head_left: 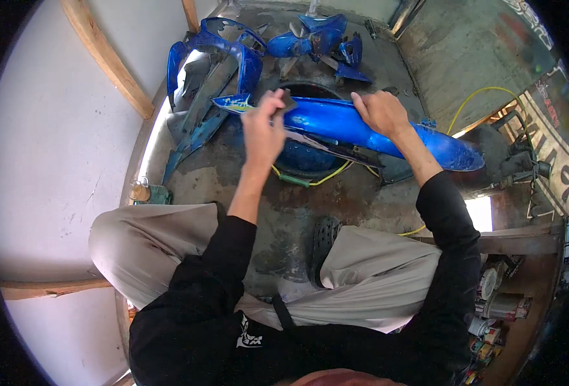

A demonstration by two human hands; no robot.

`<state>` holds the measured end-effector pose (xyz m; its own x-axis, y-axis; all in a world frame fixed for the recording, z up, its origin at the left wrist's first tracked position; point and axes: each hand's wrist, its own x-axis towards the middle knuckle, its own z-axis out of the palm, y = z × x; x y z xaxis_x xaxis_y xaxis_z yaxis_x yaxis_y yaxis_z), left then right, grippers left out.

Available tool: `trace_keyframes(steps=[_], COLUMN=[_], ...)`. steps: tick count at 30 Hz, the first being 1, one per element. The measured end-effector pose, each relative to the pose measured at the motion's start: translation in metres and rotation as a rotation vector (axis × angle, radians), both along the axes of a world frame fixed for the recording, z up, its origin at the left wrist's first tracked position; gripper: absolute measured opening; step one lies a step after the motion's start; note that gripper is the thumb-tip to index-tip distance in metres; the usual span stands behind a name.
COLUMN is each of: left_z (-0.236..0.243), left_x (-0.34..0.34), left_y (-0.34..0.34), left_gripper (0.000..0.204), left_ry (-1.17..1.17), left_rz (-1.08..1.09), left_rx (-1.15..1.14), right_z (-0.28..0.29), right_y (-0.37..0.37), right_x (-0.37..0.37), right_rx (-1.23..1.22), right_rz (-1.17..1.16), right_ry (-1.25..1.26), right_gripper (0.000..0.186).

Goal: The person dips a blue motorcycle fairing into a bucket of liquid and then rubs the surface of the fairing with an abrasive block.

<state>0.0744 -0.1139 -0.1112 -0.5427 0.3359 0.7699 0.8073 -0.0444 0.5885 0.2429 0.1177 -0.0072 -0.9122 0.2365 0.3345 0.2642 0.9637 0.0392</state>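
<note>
A long, glossy blue motorcycle body panel (336, 121) lies across in front of me, over a dark round tub (310, 168) that appears to hold water. My left hand (264, 127) is closed at the panel's left part, pinching a small grey piece of sandpaper (288, 101) against its upper edge. Just left of those fingers, the panel's pointed tip carries a yellow-green graphic. My right hand (381, 112) grips the panel's upper edge right of the middle, thumb on the near side. The fingers behind the panel are partly hidden.
More blue motorcycle panels (249, 61) and a blue fairing cluster (323, 42) lie at the back. A narrow blue strip (194, 145) rests at the left. A yellow hose (484, 91) runs at the right; cans (506, 305) stand at the lower right beside a wooden beam (519, 243).
</note>
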Motion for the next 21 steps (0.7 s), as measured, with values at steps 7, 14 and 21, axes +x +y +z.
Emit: trace_keyframes(steps=[7, 14, 21], left_z=[-0.023, -0.058, -0.018], left_x=[0.103, 0.012, 0.115], left_y=[0.03, 0.006, 0.033], left_gripper=[0.053, 0.046, 0.048], left_ry=[0.189, -0.039, 0.187], left_rz=[-0.09, 0.284, -0.144], left_rx=[-0.395, -0.366, -0.405], right_z=[-0.014, -0.016, -0.02], right_y=[-0.002, -0.002, 0.002], right_x=[-0.001, -0.003, -0.001], right_rx=[-0.014, 0.028, 0.014], right_rz=[0.034, 0.019, 0.001], right_ry=[0.032, 0.039, 0.064], right_gripper=[0.059, 0.057, 0.062])
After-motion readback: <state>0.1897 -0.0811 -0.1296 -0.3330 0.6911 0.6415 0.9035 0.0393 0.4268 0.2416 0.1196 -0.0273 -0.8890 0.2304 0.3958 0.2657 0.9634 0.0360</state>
